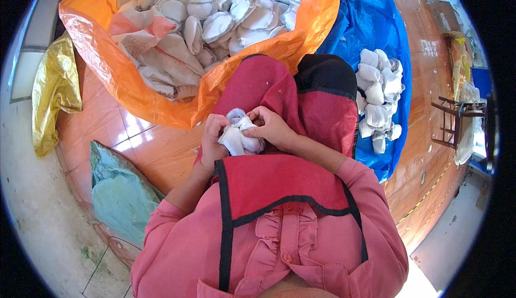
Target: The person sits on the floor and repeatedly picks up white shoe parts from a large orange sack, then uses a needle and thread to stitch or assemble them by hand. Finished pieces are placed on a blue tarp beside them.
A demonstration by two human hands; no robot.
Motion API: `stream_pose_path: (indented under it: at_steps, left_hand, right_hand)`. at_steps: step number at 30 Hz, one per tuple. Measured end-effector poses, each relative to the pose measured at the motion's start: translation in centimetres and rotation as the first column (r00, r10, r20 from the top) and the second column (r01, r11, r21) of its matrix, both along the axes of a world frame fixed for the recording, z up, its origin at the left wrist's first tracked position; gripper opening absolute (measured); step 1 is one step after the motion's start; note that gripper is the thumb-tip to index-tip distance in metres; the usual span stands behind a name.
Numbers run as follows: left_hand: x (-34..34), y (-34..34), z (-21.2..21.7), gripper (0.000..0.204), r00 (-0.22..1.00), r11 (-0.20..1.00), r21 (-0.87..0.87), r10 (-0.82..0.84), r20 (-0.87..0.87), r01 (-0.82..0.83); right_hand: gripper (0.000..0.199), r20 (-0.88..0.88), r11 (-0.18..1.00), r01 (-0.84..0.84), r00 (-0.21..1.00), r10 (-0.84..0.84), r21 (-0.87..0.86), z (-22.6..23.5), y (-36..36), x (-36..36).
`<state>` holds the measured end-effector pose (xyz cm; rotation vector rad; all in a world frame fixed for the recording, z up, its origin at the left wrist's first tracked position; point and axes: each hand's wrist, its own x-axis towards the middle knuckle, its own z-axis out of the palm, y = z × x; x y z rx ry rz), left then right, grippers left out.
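In the head view, the person's left hand (213, 136) is curled closed, its fingers pinching the left side of a small white cloth piece (240, 135) held over the lap. The right hand (274, 128) is also closed on the same piece from the right, thumb and fingertips pressed into its top edge, so the two hands sit close together with the cloth bunched between them. One such piece is in the hands; whether it is a single item or a folded pair cannot be told. It lies in the middle of the scene, near the person, just above the red apron (279, 182) with black trim.

Far and to the left stands one large orange sack (107, 66), open and filled with many white pieces (226, 13), too many and too overlapped to count. To the right lies one blue sheet (371, 23) on the floor, bearing a smaller heap of white bundles (379, 91), roughly a dozen or more, well apart from the hands. At the left edge hangs one yellow bag (54, 91), and nearer on the left lies one pale green bag (121, 193). At the far right stands one wooden stool (454, 120) on the reddish floor (156, 155).
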<state>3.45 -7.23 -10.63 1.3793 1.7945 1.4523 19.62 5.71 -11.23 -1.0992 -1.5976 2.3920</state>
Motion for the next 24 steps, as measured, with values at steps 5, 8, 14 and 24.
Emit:
stream_pose_path:
  at_steps: [5, 8, 14, 24]
  left_hand:
    - [0.1, 0.1, 0.0, 0.036, 0.996, 1.0, 0.026, 0.001, 0.089, -0.004]
    - [0.1, 0.1, 0.3, 0.035, 0.997, 1.0, 0.009, -0.001, 0.083, 0.001]
    - [-0.1, 0.0, -0.7, 0.034, 0.995, 0.998, 0.055, -0.017, 0.094, 0.012]
    - [0.4, 0.3, -1.0, 0.034, 0.993, 0.995, 0.053, 0.077, 0.094, -0.082]
  right_hand:
    - [0.047, -0.074, 0.997, 0.059, 0.995, -0.062, -0.044, 0.8, -0.2, -0.1]
    - [0.046, -0.08, 0.995, 0.024, 0.996, -0.032, -0.096, 1.7, 0.1, -0.2]
    - [0.044, -0.094, 0.995, 0.018, 0.995, -0.027, -0.098, 0.9, 0.0, 0.0]
    - [0.04, -0.219, 0.981, 0.123, 0.972, -0.089, 0.149, -1.0, -1.1, 0.1]
